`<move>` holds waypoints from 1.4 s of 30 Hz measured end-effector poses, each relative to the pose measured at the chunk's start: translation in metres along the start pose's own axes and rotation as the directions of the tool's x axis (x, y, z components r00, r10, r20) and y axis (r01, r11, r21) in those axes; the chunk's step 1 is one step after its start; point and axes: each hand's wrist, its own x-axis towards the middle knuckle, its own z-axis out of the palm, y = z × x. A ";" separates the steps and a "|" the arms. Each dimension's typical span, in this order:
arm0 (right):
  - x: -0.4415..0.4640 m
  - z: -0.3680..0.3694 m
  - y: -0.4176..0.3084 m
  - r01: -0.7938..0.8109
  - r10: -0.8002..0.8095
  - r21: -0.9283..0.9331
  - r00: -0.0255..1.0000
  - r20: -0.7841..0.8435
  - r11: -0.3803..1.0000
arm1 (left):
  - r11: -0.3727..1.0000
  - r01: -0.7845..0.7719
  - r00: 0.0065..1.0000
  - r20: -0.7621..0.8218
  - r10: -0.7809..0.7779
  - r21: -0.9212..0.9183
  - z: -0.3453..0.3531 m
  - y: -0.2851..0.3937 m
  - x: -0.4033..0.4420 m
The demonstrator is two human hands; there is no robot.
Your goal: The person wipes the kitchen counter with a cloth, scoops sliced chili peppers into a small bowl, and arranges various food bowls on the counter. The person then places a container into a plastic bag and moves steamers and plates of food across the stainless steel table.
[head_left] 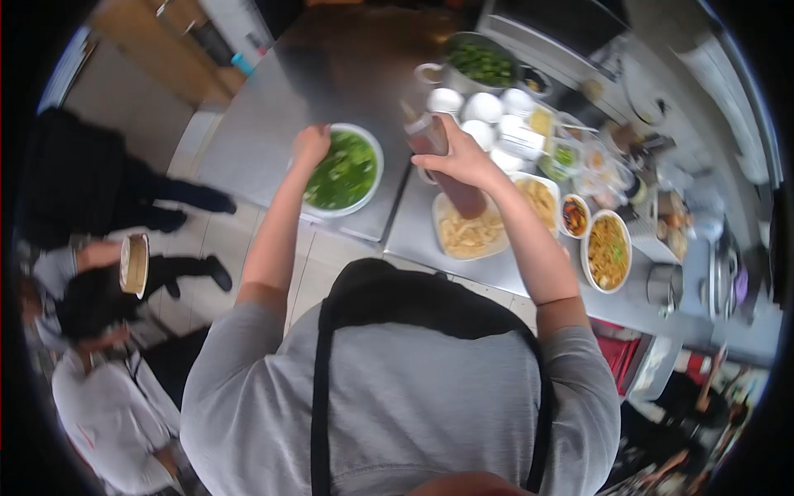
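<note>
A white bowl of green soup (343, 169) stands on the steel counter, left of centre. My left hand (311, 145) is closed on its upper left rim. In my right hand (459, 157) is a clear squeeze bottle of reddish-brown sauce (459, 192), tilted, with its nozzle toward the upper left. Below the bottle, and partly hidden by it, lies a white tray of pale sliced food (471, 236). A second container of similar pale food (536, 198) sits to the right, partly behind my right forearm.
White round bowls (483, 107) stand behind my right hand, near a pot of chopped greens (480, 66). A noodle bowl (606, 252) and a small sauce bowl (574, 216) sit at right. People are at far left, one holding a round container (135, 264).
</note>
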 end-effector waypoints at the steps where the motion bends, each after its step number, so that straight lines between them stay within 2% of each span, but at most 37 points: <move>1: -0.011 -0.014 0.002 0.025 -0.010 0.152 0.995 -0.097 0.988 | 0.996 -0.051 0.998 0.036 0.048 0.074 0.003 0.013 0.000; 2: -0.024 -0.032 0.008 0.071 -0.012 0.292 0.980 -0.197 0.954 | 0.987 -0.113 0.993 0.047 0.108 0.114 0.005 0.031 -0.001; 3: -0.038 -0.053 0.013 0.055 0.013 0.274 0.970 -0.241 0.960 | 0.973 -0.171 0.985 0.059 0.164 0.156 0.007 0.045 -0.007; 5: -0.063 -0.093 0.023 0.076 0.080 0.365 0.916 -0.394 0.928 | 0.935 -0.293 0.956 0.029 0.294 0.201 0.020 0.066 -0.016; 6: -0.073 -0.112 0.040 0.062 0.095 0.297 0.869 -0.486 0.953 | 0.919 -0.332 0.943 0.059 0.327 0.214 0.026 0.075 -0.022; 9: -0.095 -0.168 0.078 0.124 0.085 0.302 0.800 -0.594 0.945 | 0.891 -0.387 0.920 0.160 0.357 0.235 0.032 0.108 -0.043; 11: -0.097 -0.199 0.105 -0.042 0.023 -0.008 0.702 -0.712 0.999 | 0.891 -0.412 0.910 0.137 0.392 0.191 0.035 0.125 -0.060; 13: -0.093 -0.225 0.135 -0.066 -0.087 -0.171 0.652 -0.753 0.983 | 0.953 -0.276 0.949 0.194 0.249 0.126 0.026 0.148 -0.078; 15: -0.085 -0.241 0.164 -0.117 -0.180 -0.290 0.552 -0.814 0.950 | 0.939 -0.343 0.938 -0.066 0.341 -0.012 0.024 0.154 -0.099; 17: -0.075 -0.257 0.199 -0.087 -0.281 -0.372 0.504 -0.817 0.924 | 0.950 -0.281 0.956 -0.126 0.265 -0.132 0.010 0.158 -0.117; 18: -0.068 -0.264 0.221 -0.056 -0.306 -0.378 0.481 -0.821 0.924 | 0.957 -0.268 0.954 -0.166 0.248 -0.111 0.006 0.156 -0.125; 22: -0.051 -0.264 0.291 -0.039 -0.225 -0.268 0.437 -0.871 0.963 | 0.972 -0.186 0.954 -0.262 0.145 -0.141 -0.007 0.137 -0.153; 24: -0.045 -0.261 0.323 -0.016 0.048 0.045 0.395 -0.917 0.999 | 0.981 -0.101 0.947 -0.319 0.043 -0.165 -0.014 0.136 -0.166; 25: -0.039 -0.256 0.342 -0.007 0.044 0.045 0.398 -0.916 0.999 | 0.982 -0.097 0.944 -0.327 0.039 -0.163 -0.016 0.132 -0.170; 27: -0.031 -0.246 0.379 -0.085 0.096 0.072 0.335 -0.937 0.994 | 0.985 -0.079 0.947 -0.322 0.026 -0.152 -0.019 0.125 -0.176; 29: -0.033 -0.243 0.386 -0.121 0.098 0.061 0.333 -0.938 0.991 | 0.985 -0.048 0.951 -0.309 -0.006 -0.168 -0.019 0.125 -0.182; 31: -0.039 -0.246 0.373 -0.264 0.141 0.041 0.372 -0.918 0.964 | 0.983 -0.022 0.957 -0.289 -0.032 -0.184 -0.019 0.131 -0.183; 32: -0.048 -0.252 0.364 -0.269 0.146 0.046 0.363 -0.920 0.962 | 0.986 -0.018 0.960 -0.279 -0.030 -0.166 -0.019 0.136 -0.184; 34: -0.077 -0.274 0.315 -0.285 0.282 0.166 0.436 -0.855 0.944 | 0.988 -0.024 0.964 -0.264 -0.016 -0.149 -0.018 0.143 -0.181; 35: -0.083 -0.279 0.314 -0.290 0.284 0.167 0.426 -0.859 0.942 | 0.985 -0.048 0.965 -0.264 0.002 -0.167 -0.018 0.146 -0.179; 37: -0.097 -0.294 0.316 -0.070 0.102 0.092 0.155 -0.983 0.993 | 0.980 -0.079 0.965 -0.260 0.029 -0.184 -0.018 0.147 -0.172; 39: -0.135 -0.326 0.276 -0.004 0.035 0.035 -0.003 -0.999 0.999 | 0.955 -0.135 0.971 -0.226 0.075 -0.262 -0.018 0.146 -0.160; 41: -0.167 -0.355 0.252 0.324 0.086 0.041 -0.123 -0.989 0.945 | 0.950 -0.180 0.969 -0.212 0.126 -0.254 -0.022 0.152 -0.153; 42: -0.188 -0.363 0.232 0.365 0.109 0.053 -0.134 -0.985 0.930 | 0.944 -0.217 0.964 -0.207 0.167 -0.250 -0.023 0.156 -0.150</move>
